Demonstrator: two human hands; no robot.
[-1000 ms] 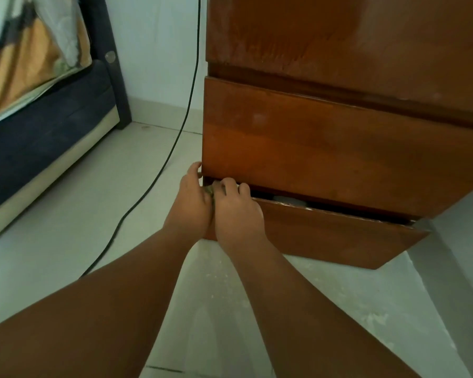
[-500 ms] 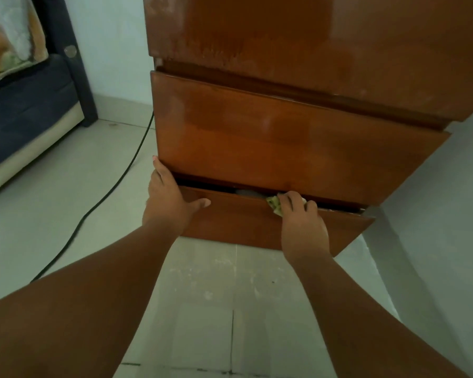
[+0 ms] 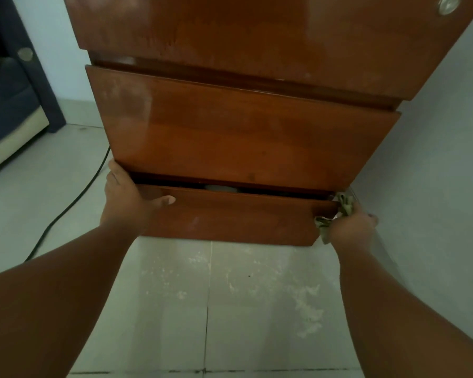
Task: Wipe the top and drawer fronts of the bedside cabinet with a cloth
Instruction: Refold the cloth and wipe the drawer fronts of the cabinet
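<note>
The brown wooden bedside cabinet (image 3: 243,137) fills the upper middle of the head view. Its bottom drawer (image 3: 230,216) stands slightly pulled out, with a dark gap above it. My left hand (image 3: 126,197) grips the drawer's left end, thumb laid across the front. At the drawer's right end my right hand (image 3: 352,225) holds a crumpled greenish cloth (image 3: 339,211) pressed against the top right corner. The cabinet's top surface is out of view.
A black cable (image 3: 74,200) runs over the pale tiled floor (image 3: 202,309) left of the cabinet. A dark bed frame (image 3: 14,99) stands at far left. A white wall (image 3: 434,173) is tight against the cabinet's right side. A round metal knob (image 3: 447,5) shows at the top right.
My right hand has slid the cloth along the bottom drawer's top edge from the left end to the right corner. My left hand stayed on the left end. The view has drawn closer.
</note>
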